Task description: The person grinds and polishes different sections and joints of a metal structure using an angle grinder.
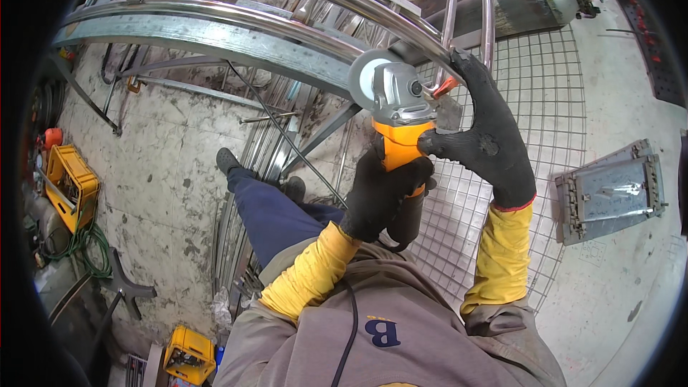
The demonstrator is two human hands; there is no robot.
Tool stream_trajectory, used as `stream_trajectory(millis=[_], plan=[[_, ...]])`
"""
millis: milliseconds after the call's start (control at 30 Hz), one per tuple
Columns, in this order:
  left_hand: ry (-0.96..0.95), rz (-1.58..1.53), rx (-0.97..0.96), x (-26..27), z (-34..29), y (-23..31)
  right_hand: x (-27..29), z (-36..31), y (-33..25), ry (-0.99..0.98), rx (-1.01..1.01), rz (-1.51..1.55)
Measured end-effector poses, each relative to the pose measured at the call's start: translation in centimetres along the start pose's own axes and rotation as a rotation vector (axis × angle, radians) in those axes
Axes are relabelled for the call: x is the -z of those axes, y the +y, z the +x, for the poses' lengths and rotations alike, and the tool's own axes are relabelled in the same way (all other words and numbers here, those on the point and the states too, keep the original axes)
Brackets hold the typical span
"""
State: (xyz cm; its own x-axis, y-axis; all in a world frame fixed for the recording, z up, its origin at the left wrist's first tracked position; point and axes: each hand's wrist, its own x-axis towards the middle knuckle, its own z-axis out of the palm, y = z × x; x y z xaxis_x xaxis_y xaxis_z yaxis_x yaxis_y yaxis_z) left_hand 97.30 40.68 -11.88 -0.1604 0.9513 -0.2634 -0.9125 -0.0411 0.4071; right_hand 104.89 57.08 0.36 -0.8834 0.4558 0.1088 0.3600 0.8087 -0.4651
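My left hand (387,193), in a black glove, is wrapped round the orange body of an angle grinder (403,136). The grinder's grey metal head carries a pale round disc (368,80), which overlaps the end of a shiny metal tube (315,34) in this view; I cannot tell if they touch. My right hand (494,140), also black-gloved, has thumb and fingers spread wide. Its thumb rests against the grinder's body, while its fingertips reach up to a curved shiny tube (401,25). The palm side of the left hand is hidden.
A flat steel bar (215,39) runs along the tubes on a stand. Wire mesh (545,100) covers the floor at right, near a grey metal plate assembly (613,193) and a gas cylinder (523,6). Yellow crates (72,186) stand left. A black cable (350,322) hangs over my front.
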Motion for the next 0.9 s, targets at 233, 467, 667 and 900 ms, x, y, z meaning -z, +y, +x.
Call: stream_trajectory(millis=[233, 467, 667, 900], plan=[[-0.037, 0.023, -0.017, -0.2, -0.1, 0.3, 0.4, 0.1, -0.3, -0.022, -0.021, 0.060], [-0.055, 0.053, -0.040, -1.4, -0.5, 1.8, 0.8, -0.2, 0.2, -0.035, -0.075, 0.133], [-0.062, 0.127, -0.060, -1.1, -0.3, 1.4, 0.7, -0.4, 0.6, -0.028, -0.082, 0.146], [-0.031, 0.057, -0.020, 0.5, 0.0, 0.0, -0.3, -0.2, 0.0, 0.030, -0.074, 0.053]])
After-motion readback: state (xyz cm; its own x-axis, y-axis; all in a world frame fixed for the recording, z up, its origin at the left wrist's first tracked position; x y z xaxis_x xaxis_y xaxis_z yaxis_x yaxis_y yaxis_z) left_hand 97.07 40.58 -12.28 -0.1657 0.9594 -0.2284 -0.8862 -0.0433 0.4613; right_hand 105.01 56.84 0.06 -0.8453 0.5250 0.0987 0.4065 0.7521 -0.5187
